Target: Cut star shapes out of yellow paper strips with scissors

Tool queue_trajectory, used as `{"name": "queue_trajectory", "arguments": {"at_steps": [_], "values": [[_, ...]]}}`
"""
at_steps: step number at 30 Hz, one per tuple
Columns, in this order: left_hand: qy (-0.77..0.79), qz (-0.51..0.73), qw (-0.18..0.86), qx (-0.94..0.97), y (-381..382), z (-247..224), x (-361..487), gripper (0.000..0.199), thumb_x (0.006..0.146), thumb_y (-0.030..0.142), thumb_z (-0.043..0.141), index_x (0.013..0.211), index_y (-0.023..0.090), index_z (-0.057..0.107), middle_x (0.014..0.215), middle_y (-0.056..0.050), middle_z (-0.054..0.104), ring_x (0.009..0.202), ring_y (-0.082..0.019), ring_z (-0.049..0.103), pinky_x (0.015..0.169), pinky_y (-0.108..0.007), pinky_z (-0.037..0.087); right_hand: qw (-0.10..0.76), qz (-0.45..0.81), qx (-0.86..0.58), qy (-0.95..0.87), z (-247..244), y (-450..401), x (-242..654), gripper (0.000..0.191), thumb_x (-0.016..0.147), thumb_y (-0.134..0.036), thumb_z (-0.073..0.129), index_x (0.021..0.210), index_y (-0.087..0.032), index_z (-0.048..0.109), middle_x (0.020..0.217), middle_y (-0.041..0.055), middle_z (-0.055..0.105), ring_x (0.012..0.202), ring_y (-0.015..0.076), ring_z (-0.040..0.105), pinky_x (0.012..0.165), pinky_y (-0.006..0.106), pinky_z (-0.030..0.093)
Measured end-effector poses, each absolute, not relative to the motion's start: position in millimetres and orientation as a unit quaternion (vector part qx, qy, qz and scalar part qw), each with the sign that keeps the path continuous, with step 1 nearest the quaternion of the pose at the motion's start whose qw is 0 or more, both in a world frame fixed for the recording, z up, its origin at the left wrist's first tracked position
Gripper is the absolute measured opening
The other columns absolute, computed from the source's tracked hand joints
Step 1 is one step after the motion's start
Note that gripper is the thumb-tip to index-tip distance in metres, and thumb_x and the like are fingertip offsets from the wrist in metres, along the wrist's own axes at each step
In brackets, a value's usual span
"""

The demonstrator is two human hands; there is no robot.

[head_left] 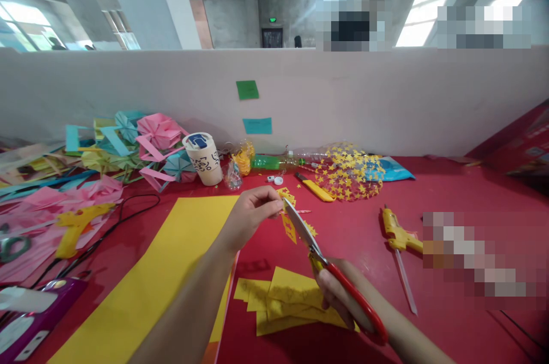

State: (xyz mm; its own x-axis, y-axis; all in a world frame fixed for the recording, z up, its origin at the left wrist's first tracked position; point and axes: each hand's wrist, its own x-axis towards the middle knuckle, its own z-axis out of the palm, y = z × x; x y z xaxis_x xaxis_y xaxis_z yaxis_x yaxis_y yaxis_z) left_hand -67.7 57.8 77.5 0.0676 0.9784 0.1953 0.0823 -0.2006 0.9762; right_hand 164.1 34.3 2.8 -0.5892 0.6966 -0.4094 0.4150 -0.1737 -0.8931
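Observation:
Red-handled scissors are in my right hand, whose fingers are wrapped round the handles. The blades look nearly closed, with their tips at the fingertips of my left hand. That hand is pinched on a small piece of yellow paper, mostly hidden by the fingers and blades. Just beyond and below the fingertips are yellow paper scraps with star-shaped cut-outs. Small yellow stars lie behind the blades. Under my hands is a stack of yellow paper pieces, the top one with faint drawn outlines.
Large yellow sheets lie at left, beside a yellow glue gun and purple power strip. Behind stand a white cup, a plastic bottle, a yellow cutter and a star-covered clear piece. Another glue gun lies right.

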Motion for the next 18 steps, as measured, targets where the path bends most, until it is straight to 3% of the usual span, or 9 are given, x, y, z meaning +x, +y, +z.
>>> {"name": "queue_trajectory", "arguments": {"at_steps": [10, 15, 18], "values": [[0.457, 0.518, 0.389, 0.61, 56.0, 75.6, -59.3, 0.017, 0.081, 0.022, 0.057, 0.065, 0.018, 0.054, 0.074, 0.001, 0.05, 0.074, -0.014, 0.047, 0.073, -0.025, 0.038, 0.142, 0.63, -0.423, -0.636, 5.8, 35.6, 165.5, 0.055, 0.074, -0.074, 0.049, 0.073, -0.019, 0.052, 0.053, -0.0002, 0.055, 0.03, 0.0084, 0.041, 0.033, 0.022, 0.031], [0.464, 0.51, 0.37, 0.622, 56.0, 79.2, -63.0, 0.018, 0.08, 0.023, 0.058, 0.063, 0.018, 0.054, 0.081, -0.001, 0.05, 0.082, -0.016, 0.048, 0.079, -0.026, 0.037, 0.146, 0.622, -0.425, -0.641, 8.9, 36.8, 164.9, 0.052, 0.077, -0.07, 0.05, 0.072, -0.019, 0.054, 0.051, -0.0006, 0.056, 0.032, 0.0095, 0.044, 0.039, 0.023, 0.042], [0.459, 0.503, 0.391, 0.619, 55.4, 79.8, -63.5, 0.02, 0.08, 0.024, 0.058, 0.062, 0.018, 0.052, 0.075, 0.0, 0.049, 0.077, -0.015, 0.046, 0.074, -0.026, 0.036, 0.14, 0.622, -0.429, -0.64, 12.1, 34.1, 164.0, 0.053, 0.081, -0.071, 0.045, 0.075, -0.019, 0.055, 0.052, -0.0006, 0.057, 0.031, 0.0098, 0.042, 0.038, 0.023, 0.041]]}}
